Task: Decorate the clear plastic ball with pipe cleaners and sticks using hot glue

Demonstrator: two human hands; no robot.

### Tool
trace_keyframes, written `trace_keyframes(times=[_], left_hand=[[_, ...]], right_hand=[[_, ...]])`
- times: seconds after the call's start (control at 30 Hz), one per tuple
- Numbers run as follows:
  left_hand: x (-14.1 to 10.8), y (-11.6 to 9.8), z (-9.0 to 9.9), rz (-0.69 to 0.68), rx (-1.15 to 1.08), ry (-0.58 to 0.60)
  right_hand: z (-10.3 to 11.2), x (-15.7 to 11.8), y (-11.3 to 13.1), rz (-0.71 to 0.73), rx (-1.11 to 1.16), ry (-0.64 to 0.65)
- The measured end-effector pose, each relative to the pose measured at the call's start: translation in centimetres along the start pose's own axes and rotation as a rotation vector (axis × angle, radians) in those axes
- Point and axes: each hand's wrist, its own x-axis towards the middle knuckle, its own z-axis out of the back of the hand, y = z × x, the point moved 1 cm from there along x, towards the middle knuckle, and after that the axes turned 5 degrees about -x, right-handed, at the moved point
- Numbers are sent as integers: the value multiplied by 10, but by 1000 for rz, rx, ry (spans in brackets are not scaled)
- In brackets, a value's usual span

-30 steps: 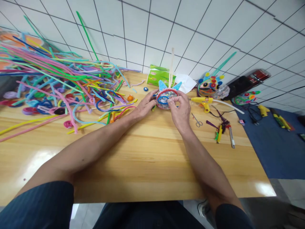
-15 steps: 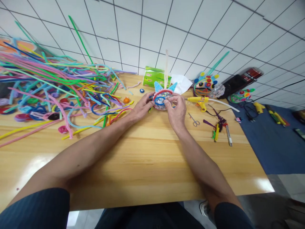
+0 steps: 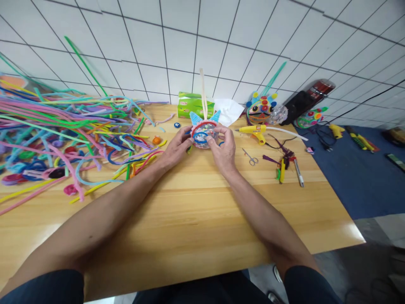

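Between my two hands is a clear round craft ornament [image 3: 207, 128] with a pink and red pipe-cleaner rim, two light-blue pointed ears and a pale ribbon loop standing up behind. A blue pipe-cleaner ring [image 3: 200, 137] lies against its front. My left hand [image 3: 177, 145] is closed on the ornament's left side. My right hand [image 3: 224, 147] grips the right side, with its thumb pressed on the front by the blue ring. Parts of the ornament's edges are hidden behind my fingers.
Left is a heap of coloured pipe cleaners [image 3: 79, 139]. Behind stand a green tissue pack [image 3: 190, 105] and white tissue [image 3: 226, 112]. Right are a yellow glue gun [image 3: 257, 134], small scissors [image 3: 252, 160], a pen [image 3: 298, 173] and a decorated ornament [image 3: 261, 112]. A blue mat [image 3: 351, 177] adjoins the table.
The head view has shifted, so most things sit further left. My right thumb has moved slightly over the ornament's front; both hands still hold it.
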Motion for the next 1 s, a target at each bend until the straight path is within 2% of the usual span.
trace_keyframes(times=[0.73, 1.0], left_hand=[[1, 4, 6, -12, -11, 32], [2, 9, 8, -23, -3, 18]], right_hand=[[0, 0, 2, 42, -16, 1], [-4, -1, -6, 71, 12, -26]])
